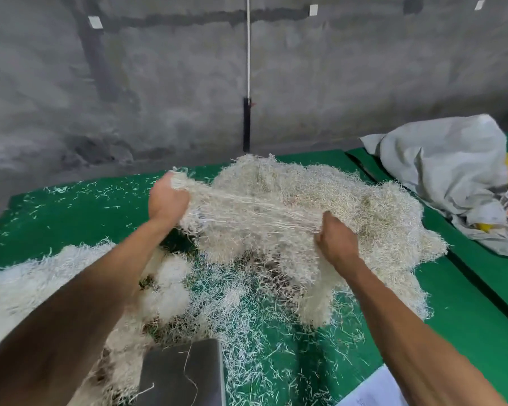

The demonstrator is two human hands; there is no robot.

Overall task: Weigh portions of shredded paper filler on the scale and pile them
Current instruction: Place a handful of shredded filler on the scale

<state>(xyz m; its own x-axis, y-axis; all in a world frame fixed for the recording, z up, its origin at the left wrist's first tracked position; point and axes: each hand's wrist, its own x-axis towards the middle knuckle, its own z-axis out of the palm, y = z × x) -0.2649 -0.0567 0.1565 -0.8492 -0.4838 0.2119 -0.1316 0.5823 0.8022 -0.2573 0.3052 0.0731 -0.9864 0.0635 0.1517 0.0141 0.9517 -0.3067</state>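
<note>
We see both hands raised over the green table [71, 212], each gripping part of the same clump of shredded paper filler [255, 212]. The left hand [167, 200] has its fingers curled round the strands at the clump's upper left, and the right hand [338, 241] clenches them lower down at the right, so the strands run taut between the two fists. Behind and beneath the hands lies the big heap of filler [349, 194], touching the pulled clump. A second pile [21, 285] lies at the left under the left forearm, and loose shreds scatter over the table between them. The scale [182, 373] sits near the bottom edge, below the hands, with a few stray strands on its grey platform. A grey sack [440, 159] lies at the far right.
</note>
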